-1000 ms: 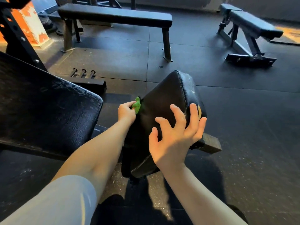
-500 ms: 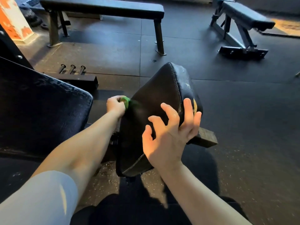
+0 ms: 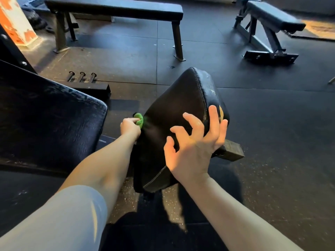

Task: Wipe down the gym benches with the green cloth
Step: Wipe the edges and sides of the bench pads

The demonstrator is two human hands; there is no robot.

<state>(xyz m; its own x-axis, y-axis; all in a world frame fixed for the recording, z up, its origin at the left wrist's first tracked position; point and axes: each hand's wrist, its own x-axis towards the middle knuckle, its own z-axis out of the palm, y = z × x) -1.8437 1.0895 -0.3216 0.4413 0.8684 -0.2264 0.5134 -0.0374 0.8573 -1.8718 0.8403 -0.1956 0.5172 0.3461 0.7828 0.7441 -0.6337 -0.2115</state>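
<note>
A black padded seat cushion of a gym bench tilts up in front of me, its cover worn at the far right edge. My left hand grips a bunched green cloth and holds it against the cushion's left side. Only a small part of the cloth shows past my fingers. My right hand hovers over the cushion's near right part, fingers spread and slightly bent, holding nothing. The bench's large black backrest pad lies to the left.
A flat black bench stands at the back. An adjustable bench stands at the back right. A rack base with three pegs sits on the rubber floor behind the backrest. An orange and white pillar is at the far left.
My left hand slid the green cloth a little along the cushion's left side. My right hand stays spread over the cushion. The camera shifted slightly.
</note>
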